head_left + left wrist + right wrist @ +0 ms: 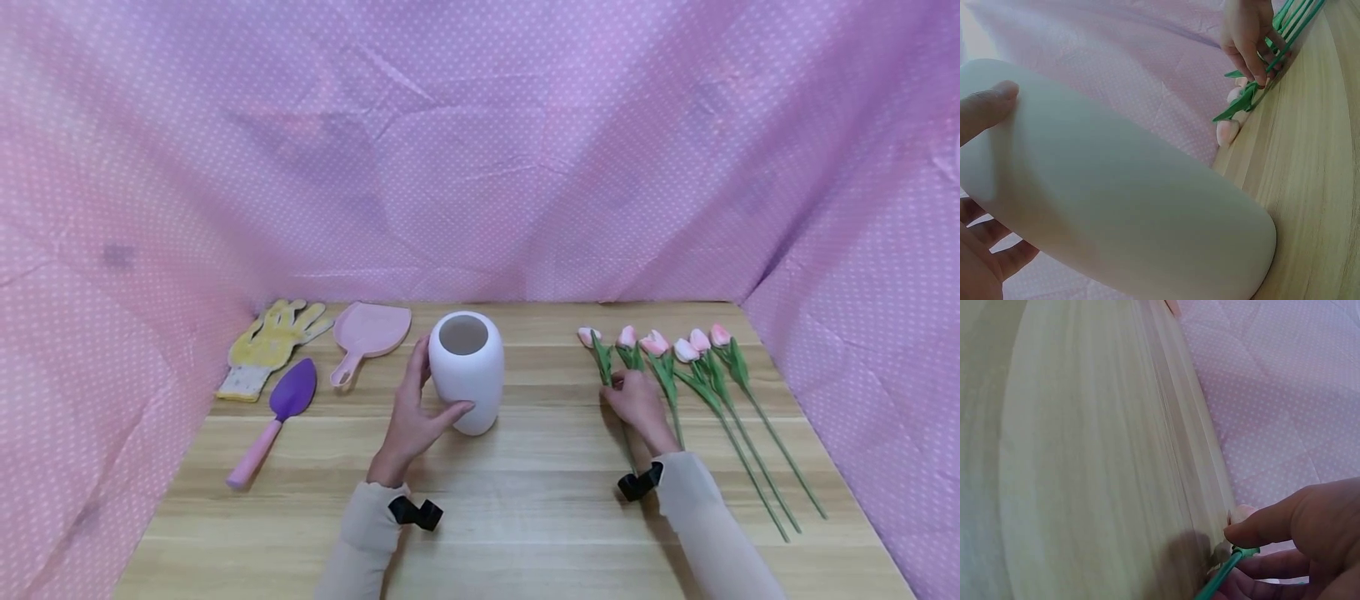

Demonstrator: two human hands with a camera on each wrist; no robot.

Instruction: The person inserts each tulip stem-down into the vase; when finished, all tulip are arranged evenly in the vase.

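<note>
A white vase (472, 383) stands upright near the middle of the wooden table, its round mouth facing up. My left hand (412, 421) holds it from the left side, thumb across the front and fingers around the back. In the left wrist view the vase (1122, 187) fills much of the picture, thumb near its upper end. On the right, my right hand (641, 408) pinches the stem of the leftmost pink-and-white artificial tulip (602, 358) just below its leaves. The green stem (1217, 580) shows between thumb and fingers in the right wrist view.
Several more tulips (712, 375) lie side by side to the right of my right hand. At the left are yellow-and-white gloves (270, 346), a purple trowel (294, 390) with a pink handle and a pink dustpan (371, 329). Pink dotted cloth (480, 167) hangs around the table.
</note>
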